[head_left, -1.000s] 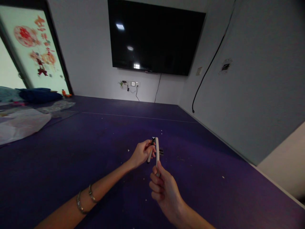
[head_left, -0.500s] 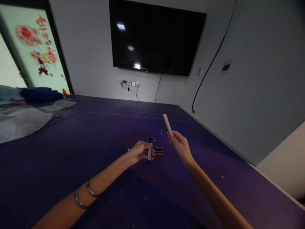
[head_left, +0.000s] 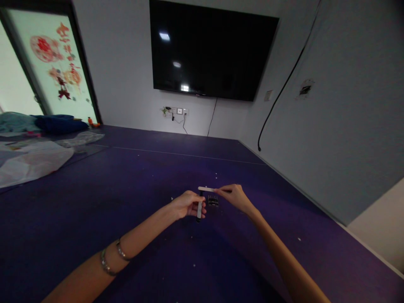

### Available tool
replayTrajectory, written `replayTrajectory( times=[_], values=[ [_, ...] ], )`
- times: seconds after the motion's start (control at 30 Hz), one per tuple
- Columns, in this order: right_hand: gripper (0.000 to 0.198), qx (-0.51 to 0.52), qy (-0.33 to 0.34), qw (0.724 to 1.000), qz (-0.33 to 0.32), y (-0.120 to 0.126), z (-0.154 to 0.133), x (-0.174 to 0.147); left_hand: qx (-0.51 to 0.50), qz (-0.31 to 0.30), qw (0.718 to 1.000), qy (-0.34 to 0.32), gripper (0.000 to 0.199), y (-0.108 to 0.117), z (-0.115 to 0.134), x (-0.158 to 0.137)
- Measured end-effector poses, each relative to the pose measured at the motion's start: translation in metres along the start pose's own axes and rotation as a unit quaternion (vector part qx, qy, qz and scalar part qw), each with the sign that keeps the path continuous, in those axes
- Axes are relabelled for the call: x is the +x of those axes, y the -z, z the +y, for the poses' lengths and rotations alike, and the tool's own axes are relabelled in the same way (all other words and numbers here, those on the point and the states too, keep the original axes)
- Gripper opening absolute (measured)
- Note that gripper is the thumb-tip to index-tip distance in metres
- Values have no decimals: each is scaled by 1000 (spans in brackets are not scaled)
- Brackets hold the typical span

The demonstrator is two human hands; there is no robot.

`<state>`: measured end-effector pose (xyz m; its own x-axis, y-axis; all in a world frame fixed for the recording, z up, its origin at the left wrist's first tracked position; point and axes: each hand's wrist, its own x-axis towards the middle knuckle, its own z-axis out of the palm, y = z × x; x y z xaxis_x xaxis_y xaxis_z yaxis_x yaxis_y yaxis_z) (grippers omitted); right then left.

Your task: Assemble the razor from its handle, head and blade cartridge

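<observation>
My left hand (head_left: 188, 205) is closed around a slim grey-and-black handle that looks like a razor (head_left: 200, 209), held roughly upright. My right hand (head_left: 235, 197) pinches a pale, flat stick (head_left: 206, 189) by one end. The stick lies level across the top of the razor, at its head, and seems to touch it; it hides most of the head. Just right of my left fingers, a small clear case with dark pieces in it (head_left: 213, 201) sits on the purple surface (head_left: 151, 240).
Crumpled plastic bags (head_left: 38, 162) and folded blue cloth (head_left: 59, 123) lie at the far left. A television (head_left: 214, 50) hangs on the wall above sockets with cords (head_left: 179, 111). A black cable (head_left: 284, 84) dangles on the right wall. Small white scraps dot the purple surface.
My right hand has moved left and turned the stick from nearly upright to level, bringing it onto the razor's head. My left hand stays nearly in place. The view has shifted slightly.
</observation>
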<state>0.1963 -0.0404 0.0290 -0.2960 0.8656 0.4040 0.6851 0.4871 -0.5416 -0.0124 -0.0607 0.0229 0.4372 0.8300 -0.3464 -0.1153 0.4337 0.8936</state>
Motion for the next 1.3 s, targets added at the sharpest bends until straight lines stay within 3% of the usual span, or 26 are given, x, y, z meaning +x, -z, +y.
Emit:
replayTrajectory(
  times=[0.17, 0.33, 0.47, 0.6, 0.77, 0.9, 1.07, 1.2, 1.3],
  values=[
    [40, 2, -22, 999, 27, -1, 8, 0, 35, -6, 999, -1, 14, 1, -5, 2],
    [43, 52, -29, 998, -9, -4, 13, 1, 51, -18, 999, -1, 13, 2, -9, 4],
    [41, 32, -37, 999, 9, -4, 16, 0, 62, -17, 998, -3, 11, 4, -10, 4],
    [44, 51, -35, 998, -33, -3, 17, -1, 55, -20, 998, -11, 10, 4, -9, 3],
    [43, 52, -57, 997, -2, -4, 23, -1, 48, -11, 999, -14, 9, 0, -5, 0],
    [48, 94, -53, 993, -52, -7, 27, 0, 41, -16, 999, -18, 10, 0, -4, -2],
    [46, 86, -71, 994, -7, -8, 32, 0, 36, -23, 999, -21, 12, 1, -5, -1],
    [45, 114, -53, 991, -42, -7, 30, 0, 24, -17, 999, -26, 10, 0, -5, -2],
    [45, 91, -59, 994, -23, -7, 28, 0, 17, -15, 999, -23, 10, 0, -6, -1]
  ],
)
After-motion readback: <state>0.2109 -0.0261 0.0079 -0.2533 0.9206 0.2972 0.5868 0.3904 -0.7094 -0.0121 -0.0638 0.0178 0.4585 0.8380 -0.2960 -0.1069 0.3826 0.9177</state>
